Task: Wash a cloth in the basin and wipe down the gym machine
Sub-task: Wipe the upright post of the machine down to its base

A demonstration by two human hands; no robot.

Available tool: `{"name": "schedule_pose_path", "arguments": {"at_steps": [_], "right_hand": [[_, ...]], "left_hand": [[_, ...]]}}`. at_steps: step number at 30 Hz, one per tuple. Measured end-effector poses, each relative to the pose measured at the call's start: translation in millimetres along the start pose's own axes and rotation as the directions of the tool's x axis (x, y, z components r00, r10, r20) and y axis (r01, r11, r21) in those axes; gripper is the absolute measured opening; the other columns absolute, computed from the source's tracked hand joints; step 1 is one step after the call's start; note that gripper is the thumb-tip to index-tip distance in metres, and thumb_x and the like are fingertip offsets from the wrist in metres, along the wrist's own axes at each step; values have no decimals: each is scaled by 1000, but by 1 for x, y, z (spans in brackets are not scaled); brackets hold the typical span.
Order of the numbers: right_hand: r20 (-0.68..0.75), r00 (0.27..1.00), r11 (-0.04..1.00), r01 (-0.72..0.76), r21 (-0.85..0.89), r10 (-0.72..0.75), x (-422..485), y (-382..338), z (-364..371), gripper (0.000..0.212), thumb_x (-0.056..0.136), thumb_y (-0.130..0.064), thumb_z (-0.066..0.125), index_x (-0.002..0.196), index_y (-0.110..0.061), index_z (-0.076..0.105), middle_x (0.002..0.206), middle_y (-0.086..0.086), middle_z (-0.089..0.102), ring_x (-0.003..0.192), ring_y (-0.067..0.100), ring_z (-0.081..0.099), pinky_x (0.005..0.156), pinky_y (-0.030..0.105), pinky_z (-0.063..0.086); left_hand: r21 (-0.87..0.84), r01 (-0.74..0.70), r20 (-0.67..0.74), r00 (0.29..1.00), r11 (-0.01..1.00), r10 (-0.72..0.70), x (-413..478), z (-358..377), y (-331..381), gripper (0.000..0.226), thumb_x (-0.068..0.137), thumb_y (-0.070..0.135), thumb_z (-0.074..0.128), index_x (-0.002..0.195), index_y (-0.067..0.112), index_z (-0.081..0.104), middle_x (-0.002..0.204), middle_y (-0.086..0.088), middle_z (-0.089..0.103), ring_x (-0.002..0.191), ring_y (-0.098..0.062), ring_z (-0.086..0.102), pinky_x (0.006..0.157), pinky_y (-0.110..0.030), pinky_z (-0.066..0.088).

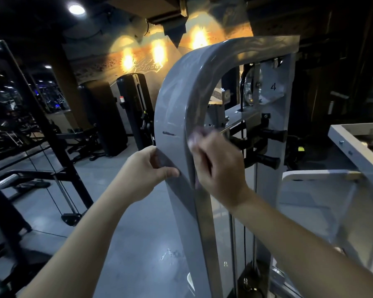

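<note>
The cloth (197, 136) is a motion-blurred smear, mostly hidden behind the right hand (219, 168); the gym machine (181, 104) runs past the bottom edge.

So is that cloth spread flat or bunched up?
Bunched: the cloth is blurred, but it shows only as a wad above the right hand, against the frame.

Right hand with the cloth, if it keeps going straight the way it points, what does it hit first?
Probably the black handle grips behind the opening. The right hand holds the cloth against the grey arched frame at its inner edge, pointing up and inward; depth is unclear.
</note>
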State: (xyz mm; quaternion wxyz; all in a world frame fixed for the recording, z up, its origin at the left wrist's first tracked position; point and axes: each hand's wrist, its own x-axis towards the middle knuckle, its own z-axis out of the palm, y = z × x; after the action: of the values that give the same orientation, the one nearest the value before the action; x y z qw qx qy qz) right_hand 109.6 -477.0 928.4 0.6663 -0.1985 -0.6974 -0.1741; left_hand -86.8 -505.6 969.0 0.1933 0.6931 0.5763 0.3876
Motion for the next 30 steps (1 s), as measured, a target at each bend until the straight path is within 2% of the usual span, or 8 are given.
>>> {"name": "schedule_pose_path", "arguments": {"at_steps": [3,5,10,12,18,21,25,30], "right_hand": [[196,980,1000,-21,2,21,-73,-5,-14,1,100,-4,62,100,-3,63,90,14,66,79,27,67,65,39,58],[249,968,999,47,-26,-39,-65,1,-16,7,99,-5,64,105,-6,61,89,14,68,77,26,67,61,40,57],[-11,1000,1000,10,-14,-11,38,1,-3,13,102,-6,62,96,3,70,90,14,69,85,26,72,74,39,59],[-14,1000,1000,16,-1,-16,24,1,1,8,102,-6,61,102,-1,66,92,15,69,86,25,70,75,38,59],[340,940,999,38,-23,-28,-117,-4,-15,13,101,-14,60,112,-10,54,86,9,61,70,20,58,55,36,54],[264,961,994,101,-47,-85,-74,-4,-6,15,99,-11,61,112,-10,55,81,13,64,67,24,60,53,40,53],[49,997,999,52,-12,-52,-11,3,2,7,103,-9,58,109,-9,55,91,16,68,81,31,70,68,43,57],[156,988,999,16,38,-22,-60,-14,-4,4,105,-11,55,108,-9,55,84,15,63,73,27,66,63,41,57]], "left_hand": [[5,6,10,1000,1000,-6,2,-1,1,38,76,16,90,108,24,70,96,16,77,89,2,71,83,-24,55],[8,0,6,1000,1000,0,3,-2,0,40,75,16,90,109,22,70,97,15,77,90,1,71,84,-25,56],[7,-5,6,1000,1000,5,0,1,2,40,77,18,89,113,20,70,100,11,77,92,-1,71,86,-28,56],[11,0,-4,1000,1000,0,-1,1,1,40,77,20,89,112,22,70,100,11,76,93,-3,71,88,-32,58],[18,31,-10,999,999,-31,3,0,-3,39,75,25,91,107,30,69,98,14,76,93,-6,72,90,-41,59],[29,25,-11,1000,999,-25,3,-1,-3,39,75,26,91,107,28,69,98,14,76,93,-5,71,90,-39,59],[36,25,-4,1000,999,-25,2,-2,-1,40,74,27,91,108,29,69,98,15,76,93,-3,71,89,-37,58],[17,11,7,1000,1000,-11,4,-2,-5,40,73,24,91,107,28,70,96,16,76,91,-1,71,88,-34,58]]}}
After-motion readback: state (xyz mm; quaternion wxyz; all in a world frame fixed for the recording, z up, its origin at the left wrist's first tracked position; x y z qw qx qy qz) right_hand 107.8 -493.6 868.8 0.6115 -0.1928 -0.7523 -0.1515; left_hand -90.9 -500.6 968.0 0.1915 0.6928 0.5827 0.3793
